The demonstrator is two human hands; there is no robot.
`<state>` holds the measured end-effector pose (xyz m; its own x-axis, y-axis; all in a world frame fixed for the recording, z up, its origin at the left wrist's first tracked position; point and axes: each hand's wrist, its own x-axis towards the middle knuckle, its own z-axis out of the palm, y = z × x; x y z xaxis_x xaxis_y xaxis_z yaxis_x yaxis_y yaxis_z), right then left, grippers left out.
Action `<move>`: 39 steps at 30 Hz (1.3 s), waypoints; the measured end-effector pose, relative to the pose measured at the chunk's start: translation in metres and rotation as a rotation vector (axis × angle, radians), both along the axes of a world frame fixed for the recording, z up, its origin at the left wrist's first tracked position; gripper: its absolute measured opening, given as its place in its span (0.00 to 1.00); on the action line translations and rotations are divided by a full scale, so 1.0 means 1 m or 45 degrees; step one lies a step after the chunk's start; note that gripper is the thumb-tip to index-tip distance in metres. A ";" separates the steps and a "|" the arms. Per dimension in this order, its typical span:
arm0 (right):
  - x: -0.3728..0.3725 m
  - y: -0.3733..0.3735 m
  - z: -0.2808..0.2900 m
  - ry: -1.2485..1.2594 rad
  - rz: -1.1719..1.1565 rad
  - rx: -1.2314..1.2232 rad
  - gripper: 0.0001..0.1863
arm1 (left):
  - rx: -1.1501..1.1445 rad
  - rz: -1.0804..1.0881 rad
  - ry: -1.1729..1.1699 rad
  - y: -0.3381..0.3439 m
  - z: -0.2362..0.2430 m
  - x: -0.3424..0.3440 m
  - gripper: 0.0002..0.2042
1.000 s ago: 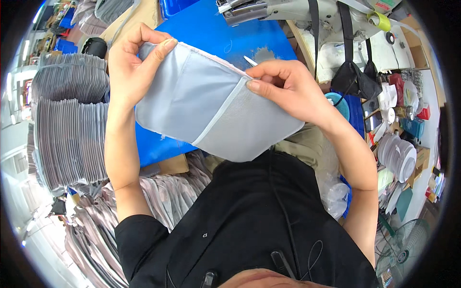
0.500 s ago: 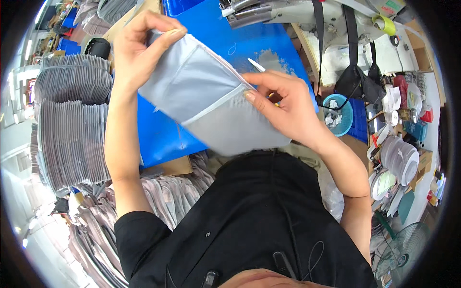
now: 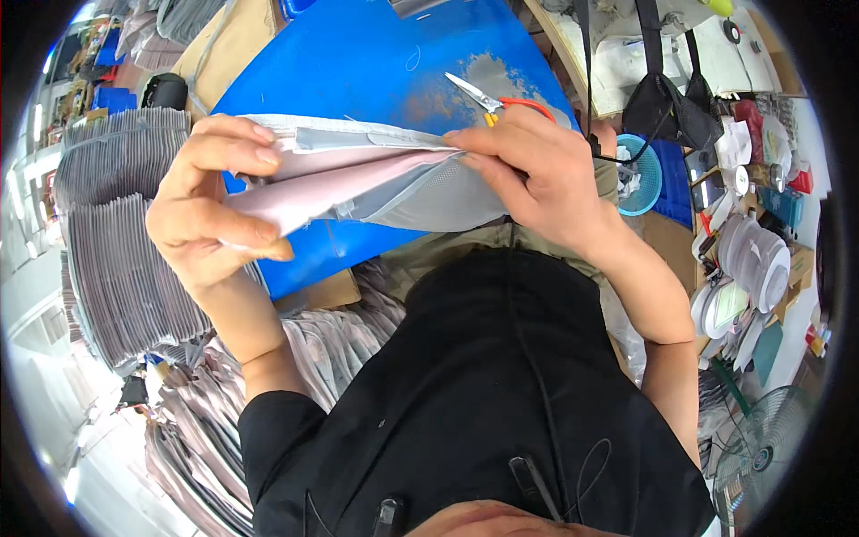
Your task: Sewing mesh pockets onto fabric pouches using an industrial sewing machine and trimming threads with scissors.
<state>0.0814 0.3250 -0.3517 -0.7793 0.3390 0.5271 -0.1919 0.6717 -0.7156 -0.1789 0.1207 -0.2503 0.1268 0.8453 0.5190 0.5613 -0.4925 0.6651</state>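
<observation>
A grey fabric piece with a mesh panel (image 3: 429, 192) is held turned open, showing pale pink cloth (image 3: 313, 179) inside and a white-edged seam along the top. My left hand (image 3: 215, 188) grips its left end, fingers curled over the pink layer. My right hand (image 3: 528, 179) pinches the right end where the layers meet, with thumb on the mesh side. Just beyond my right hand, scissors with orange and yellow handles (image 3: 474, 94) lie on the blue work surface (image 3: 376, 63).
Tall grey stacks (image 3: 121, 277) stand at left, with pinkish pieces (image 3: 179, 430) below. A sewing machine (image 3: 626, 18) and black bag (image 3: 662, 116) are at upper right. A blue basket (image 3: 637, 183), white rolls (image 3: 752, 259) and a fan (image 3: 761, 447) are on the right.
My left hand has moved down and turned, opening the piece so pink cloth shows where grey faced up before. The scissors now show their handles.
</observation>
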 end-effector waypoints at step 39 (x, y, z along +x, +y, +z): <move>-0.016 -0.012 0.014 -0.355 0.326 -0.792 0.12 | -0.213 0.794 0.035 0.037 -0.013 -0.013 0.06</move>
<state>0.0652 0.3127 -0.3374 -0.9516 0.3000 0.0665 -0.0432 0.0835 -0.9956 -0.1915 0.1573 -0.2633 -0.4026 0.8340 0.3773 0.7267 0.0405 0.6858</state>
